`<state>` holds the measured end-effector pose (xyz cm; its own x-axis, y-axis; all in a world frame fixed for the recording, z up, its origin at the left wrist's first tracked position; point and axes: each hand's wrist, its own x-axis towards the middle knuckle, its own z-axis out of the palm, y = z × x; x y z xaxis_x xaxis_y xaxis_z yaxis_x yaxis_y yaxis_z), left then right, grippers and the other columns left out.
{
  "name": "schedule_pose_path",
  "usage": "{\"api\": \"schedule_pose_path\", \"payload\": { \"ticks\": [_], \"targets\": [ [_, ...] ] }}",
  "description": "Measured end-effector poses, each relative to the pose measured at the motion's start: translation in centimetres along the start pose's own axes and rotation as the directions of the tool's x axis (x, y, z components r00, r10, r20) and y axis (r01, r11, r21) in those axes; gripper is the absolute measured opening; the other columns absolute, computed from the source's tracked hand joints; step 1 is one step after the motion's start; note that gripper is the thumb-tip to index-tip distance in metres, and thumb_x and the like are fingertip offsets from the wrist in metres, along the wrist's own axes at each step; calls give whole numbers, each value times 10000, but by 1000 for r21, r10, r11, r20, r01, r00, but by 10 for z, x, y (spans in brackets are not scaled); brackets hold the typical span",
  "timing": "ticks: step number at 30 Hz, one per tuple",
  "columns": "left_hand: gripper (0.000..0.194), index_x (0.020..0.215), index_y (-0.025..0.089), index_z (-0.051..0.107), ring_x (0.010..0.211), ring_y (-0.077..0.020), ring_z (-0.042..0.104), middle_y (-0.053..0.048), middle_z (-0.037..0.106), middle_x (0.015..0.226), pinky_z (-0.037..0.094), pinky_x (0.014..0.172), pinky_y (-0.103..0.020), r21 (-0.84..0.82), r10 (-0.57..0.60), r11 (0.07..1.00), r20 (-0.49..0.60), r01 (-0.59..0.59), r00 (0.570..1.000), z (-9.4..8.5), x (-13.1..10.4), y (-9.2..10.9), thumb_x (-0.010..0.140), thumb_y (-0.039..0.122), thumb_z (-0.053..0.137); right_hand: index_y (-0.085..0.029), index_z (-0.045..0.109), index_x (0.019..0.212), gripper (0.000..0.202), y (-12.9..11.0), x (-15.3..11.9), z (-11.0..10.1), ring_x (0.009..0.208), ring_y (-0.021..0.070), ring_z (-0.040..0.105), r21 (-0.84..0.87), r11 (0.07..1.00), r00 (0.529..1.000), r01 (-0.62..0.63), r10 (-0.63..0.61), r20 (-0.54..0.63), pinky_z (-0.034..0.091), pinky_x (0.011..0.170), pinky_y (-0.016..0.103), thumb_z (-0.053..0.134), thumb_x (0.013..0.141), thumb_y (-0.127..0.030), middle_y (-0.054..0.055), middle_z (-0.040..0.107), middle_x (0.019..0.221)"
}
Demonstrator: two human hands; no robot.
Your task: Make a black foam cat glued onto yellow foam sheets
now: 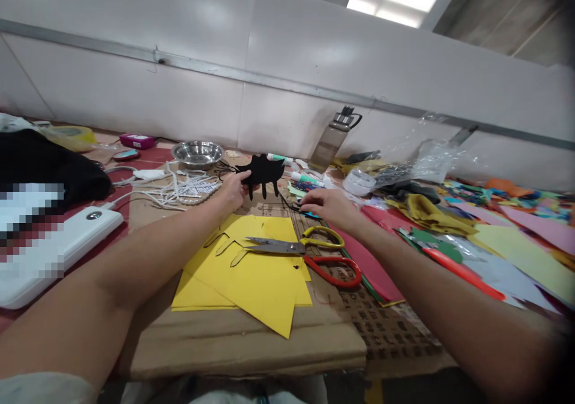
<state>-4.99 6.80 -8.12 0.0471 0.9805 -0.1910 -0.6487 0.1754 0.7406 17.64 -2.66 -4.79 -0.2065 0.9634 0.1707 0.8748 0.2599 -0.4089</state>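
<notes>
My left hand (236,191) is closed on a black cut-out (263,173) with a jagged top and several thin legs, held up off the cardboard. To its right, my right hand (330,205) has its fingers bent together at a thin dark piece (291,204), whose kind I cannot make out. Nearer to me lie several yellow sheets (265,284), with pencil or ink outlines on the upper one. Across them rests a pair of scissors (299,247) with one yellow and one red handle, its blades slightly apart.
Flattened cardboard (251,350) covers the table in front of me. At the left are a white power bank (67,254), white cables and a steel bowl (197,153). A water bottle (332,140) stands against the wall. Coloured paper (530,248) and a tape roll (358,182) lie to the right.
</notes>
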Motion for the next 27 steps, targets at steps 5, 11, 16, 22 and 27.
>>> {"api": "schedule_pose_path", "payload": {
  "ticks": [5, 11, 16, 22, 27],
  "targets": [
    [101, 772, 146, 586, 536, -147, 627, -31, 661, 644, 532, 535, -248, 0, -6, 1000, -5, 6, 1000, -2, 0, 1, 767, 88, 668, -174, 735, 856, 170, -42, 8, 14, 749, 146, 617, 116, 989, 992, 96, -105, 69, 476, 709, 268, 613, 792, -274, 28, 724, 827],
    [113, 819, 138, 608, 541, -137, 623, -42, 688, 699, 548, 560, -255, -14, -2, 1000, 3, 2, 1000, -3, 1, 1, 753, 95, 689, -202, 745, 805, 191, -42, -58, -51, 695, 143, 619, 249, 968, 831, -11, -130, 540, 476, 655, 263, 658, 793, -372, 11, 706, 762],
    [146, 880, 135, 613, 523, -120, 601, -25, 680, 679, 564, 594, -263, -35, 11, 999, -4, -11, 1000, -1, 2, 3, 751, 100, 675, -282, 764, 957, 231, -20, -107, -67, 920, 230, 680, 38, 996, 846, -77, 45, 532, 538, 802, 332, 649, 821, -428, 57, 748, 999],
    [172, 938, 148, 618, 552, -126, 617, -20, 682, 671, 562, 581, -241, -40, 34, 999, -7, -34, 999, 0, 0, 5, 773, 108, 639, -221, 520, 1407, 545, -22, -103, -16, 1321, 276, 513, -130, 989, 939, 76, -27, 344, 427, 1102, 443, 558, 885, -373, 107, 532, 1459],
    [70, 848, 144, 614, 532, -132, 608, -21, 658, 621, 554, 567, -248, -35, 37, 999, -14, -38, 999, 0, -2, 7, 793, 101, 614, -173, 480, 1437, 535, -29, -99, -4, 1316, 268, 514, -199, 976, 941, 89, -17, 338, 408, 1119, 448, 491, 911, -270, 154, 541, 1425]
  ]
}}
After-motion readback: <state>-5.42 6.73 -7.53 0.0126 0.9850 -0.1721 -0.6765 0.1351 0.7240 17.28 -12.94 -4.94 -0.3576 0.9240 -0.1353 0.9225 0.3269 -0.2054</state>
